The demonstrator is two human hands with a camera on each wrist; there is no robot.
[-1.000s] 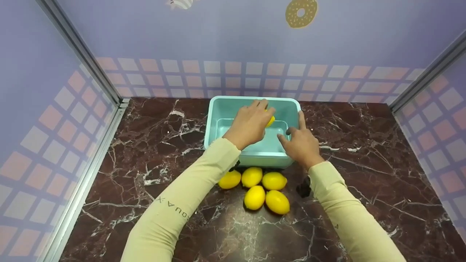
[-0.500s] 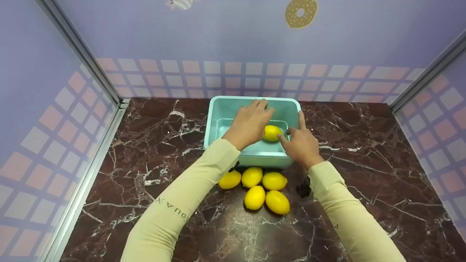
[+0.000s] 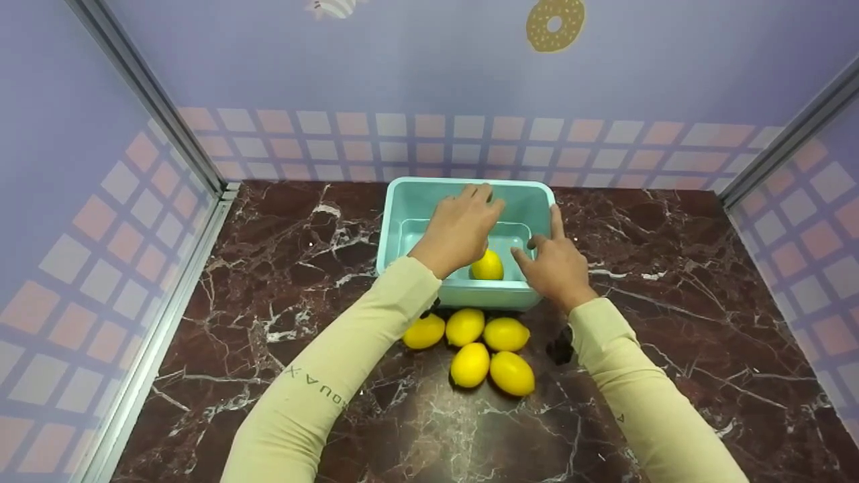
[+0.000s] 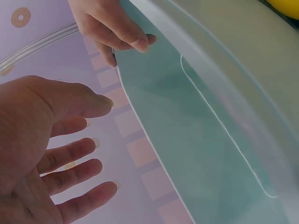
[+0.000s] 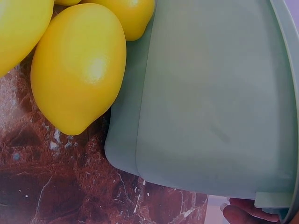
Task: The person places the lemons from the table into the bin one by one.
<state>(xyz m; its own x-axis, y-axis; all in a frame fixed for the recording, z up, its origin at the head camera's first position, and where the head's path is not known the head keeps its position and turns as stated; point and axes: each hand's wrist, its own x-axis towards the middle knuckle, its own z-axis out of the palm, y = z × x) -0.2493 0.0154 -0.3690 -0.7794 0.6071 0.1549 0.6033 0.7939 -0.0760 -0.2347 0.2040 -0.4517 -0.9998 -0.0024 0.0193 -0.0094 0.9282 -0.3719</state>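
Observation:
A light teal plastic bin (image 3: 470, 295) stands on the marble-patterned table. Over its inside hangs my left hand (image 3: 458, 228), fingers spread and holding nothing; the left wrist view shows this left hand (image 4: 51, 149) with its thumb and fingers apart. One lemon (image 3: 488, 266) lies on the bin's floor against the near wall, partly behind that hand. My right hand (image 3: 556, 265) holds the bin's right rim, with some fingers inside and others outside the wall. In the right wrist view, fingertips (image 5: 243, 213) show under the rim. Several lemons (image 3: 470, 364) lie before the bin.
A patterned back wall (image 3: 335, 141) rises just behind the bin. Side panels (image 3: 100, 268) close off the table (image 3: 282, 402) at left and right. In the right wrist view a lemon (image 5: 79, 70) lies close against the bin's front wall.
My left hand has let go of a lemon, which dropped into the bin and rolled toward the near wall. Both hands have otherwise stayed in place.

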